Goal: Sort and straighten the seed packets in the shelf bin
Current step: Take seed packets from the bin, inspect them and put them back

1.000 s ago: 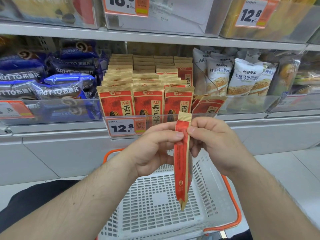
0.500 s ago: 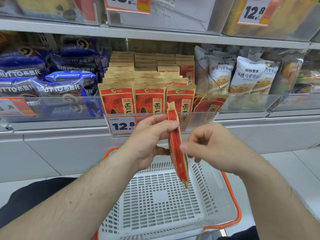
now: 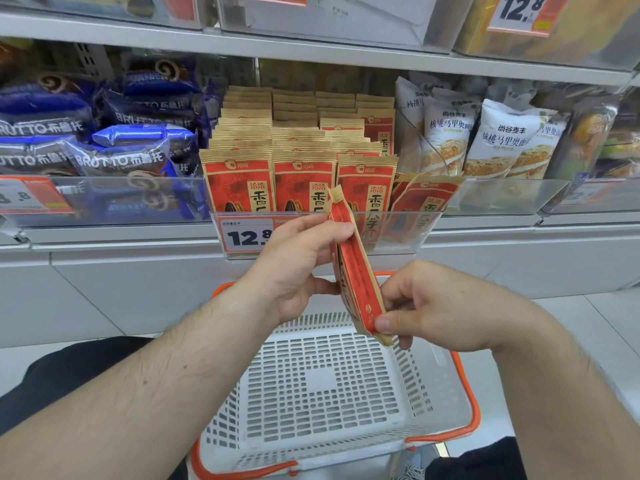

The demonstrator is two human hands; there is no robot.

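Seed packets (image 3: 301,181) stand in upright rows inside the clear shelf bin (image 3: 398,233), while one loose packet (image 3: 355,271) is held edge-on in front of the bin, above a white slotted basket (image 3: 322,386) with an orange rim. The left hand (image 3: 294,268) grips this packet near its top, its fingers (image 3: 341,232) curled over the upper part and the thumb behind. The right hand (image 3: 436,306) pinches the lower corner between thumb and fingertips (image 3: 382,323).

My reading is that the step in hand is straightening a single packet: pulling it flat and square before it goes back. At the right end of the bin a few packets (image 3: 426,199) lean sideways instead of standing, so that corner likely wants attention too. The next move calls for turning the held packet face-forward, printed side out, and sliding it down into a row without buckling its neighbours.

The packets are flat pouches of kraft-brown paper with a red printed panel and a crimped top seal; they look stiff enough to stand yet crease easily. The bin's front wall is smooth, clear plastic carrying a price tag (image 3: 247,235). Whether the held item is one packet or two pressed together I cannot tell for sure from this edge-on view.
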